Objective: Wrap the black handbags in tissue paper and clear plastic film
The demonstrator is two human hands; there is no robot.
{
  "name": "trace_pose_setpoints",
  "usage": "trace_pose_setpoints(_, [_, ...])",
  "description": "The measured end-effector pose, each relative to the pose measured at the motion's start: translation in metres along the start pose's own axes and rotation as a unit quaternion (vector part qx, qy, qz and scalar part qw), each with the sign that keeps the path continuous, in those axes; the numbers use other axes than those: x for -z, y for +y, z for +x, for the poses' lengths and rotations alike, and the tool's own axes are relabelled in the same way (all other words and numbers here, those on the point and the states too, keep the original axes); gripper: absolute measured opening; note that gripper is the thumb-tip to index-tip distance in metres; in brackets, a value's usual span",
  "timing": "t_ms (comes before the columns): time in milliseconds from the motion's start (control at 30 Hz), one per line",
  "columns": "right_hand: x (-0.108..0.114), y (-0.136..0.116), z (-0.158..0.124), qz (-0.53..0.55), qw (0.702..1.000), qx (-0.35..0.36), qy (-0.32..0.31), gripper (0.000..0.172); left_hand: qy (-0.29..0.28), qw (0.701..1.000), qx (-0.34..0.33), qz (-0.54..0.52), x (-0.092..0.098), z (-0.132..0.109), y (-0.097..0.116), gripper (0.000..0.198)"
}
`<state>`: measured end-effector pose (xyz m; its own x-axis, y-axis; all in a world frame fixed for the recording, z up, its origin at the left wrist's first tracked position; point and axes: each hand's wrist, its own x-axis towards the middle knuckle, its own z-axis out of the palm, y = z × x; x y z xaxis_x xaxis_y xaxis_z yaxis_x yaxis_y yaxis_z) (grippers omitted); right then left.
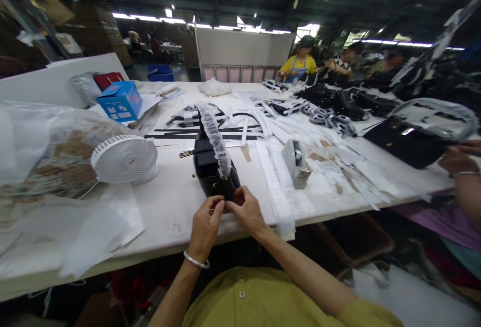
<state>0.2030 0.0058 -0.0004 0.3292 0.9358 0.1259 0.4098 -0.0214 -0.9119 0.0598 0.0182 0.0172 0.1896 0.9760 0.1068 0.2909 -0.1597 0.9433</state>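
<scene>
A small black handbag [210, 167] lies on the white table [173, 212] in front of me, its handle wrapped in white foam netting [216, 136]. My left hand [205, 227] and my right hand [246, 209] meet at the bag's near end, fingers pinched together on its edge. A silver bangle sits on my left wrist.
A white fan [124, 159] and a plastic-wrapped bundle [45, 151] lie left. A blue box [120, 100] sits farther back. A tape dispenser [296, 161], white strips and black straps [210, 131] lie right and behind. A co-worker's hand [460, 161] holds a wrapped black bag [417, 136] at right.
</scene>
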Motion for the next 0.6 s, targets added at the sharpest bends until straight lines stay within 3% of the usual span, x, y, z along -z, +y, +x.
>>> trace_pose_setpoints(167, [0.000,0.011,0.003,-0.116,0.991,0.067,-0.002,0.019,0.015,1.000,0.004,0.004,-0.005,-0.001,-0.003,0.041])
trace_pose_setpoints(400, [-0.016,-0.006,-0.022,-0.067,0.982,0.135,-0.114,0.016,0.014,0.997,0.057,-0.052,-0.003,0.010,0.006,0.047])
trace_pose_setpoints(467, [-0.007,-0.013,-0.027,-0.043,0.972,0.166,-0.160,0.017,0.011,0.993,0.074,-0.086,-0.001,0.014,0.009,0.047])
trace_pose_setpoints(533, [0.016,-0.015,-0.029,0.000,0.959,0.215,-0.184,0.016,0.002,0.989,0.090,-0.117,0.001,0.017,0.010,0.048])
trace_pose_setpoints(600, [0.053,-0.010,-0.026,0.035,0.966,0.231,-0.112,0.017,-0.026,0.986,0.099,-0.131,0.004,0.019,0.009,0.047])
